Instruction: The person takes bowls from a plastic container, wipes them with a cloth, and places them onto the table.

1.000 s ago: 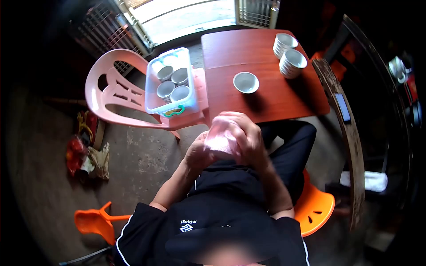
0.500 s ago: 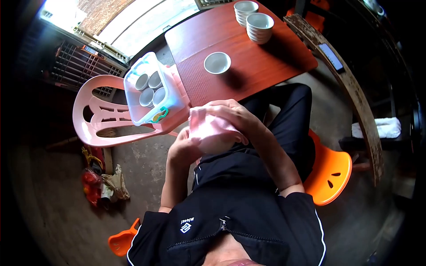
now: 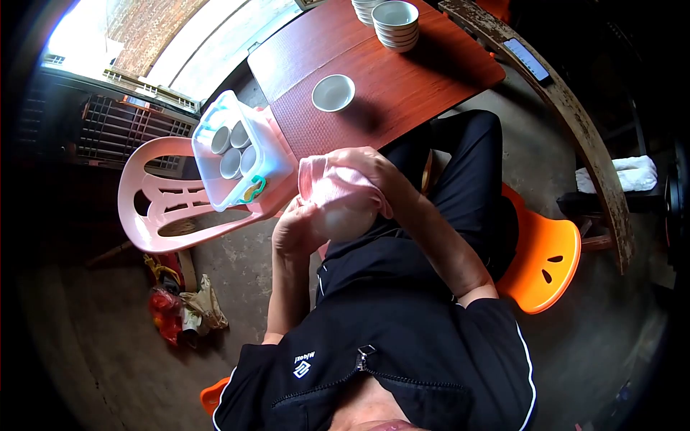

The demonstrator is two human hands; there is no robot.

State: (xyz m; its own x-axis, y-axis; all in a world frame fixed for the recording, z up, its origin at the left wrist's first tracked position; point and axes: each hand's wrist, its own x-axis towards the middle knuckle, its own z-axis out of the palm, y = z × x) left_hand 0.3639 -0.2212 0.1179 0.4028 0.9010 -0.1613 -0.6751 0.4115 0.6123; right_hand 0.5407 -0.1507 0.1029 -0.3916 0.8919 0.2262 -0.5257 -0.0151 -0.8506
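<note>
A white bowl is in front of my waist, partly covered by a pink cloth. My left hand is closed round the bowl's left side, its fingers partly hidden behind the bowl and cloth. From above, my right hand is closed on the pink cloth, pressing it over the bowl's upper part. One single bowl sits upright on the red-brown table, just beyond my hands. Farther back stand two stacks of similar bowls, the rear one cut off by the frame edge.
Left of the table, a pink plastic chair carries a clear tub with several cups inside. A curved wooden bench with a phone lies to the right. An orange stool and plastic bags are nearby.
The view has shifted slightly, so the table and stacks sit higher and further left. The cloth has moved over the bowl, and more of the bowl's white underside shows. Both hands keep their hold.
</note>
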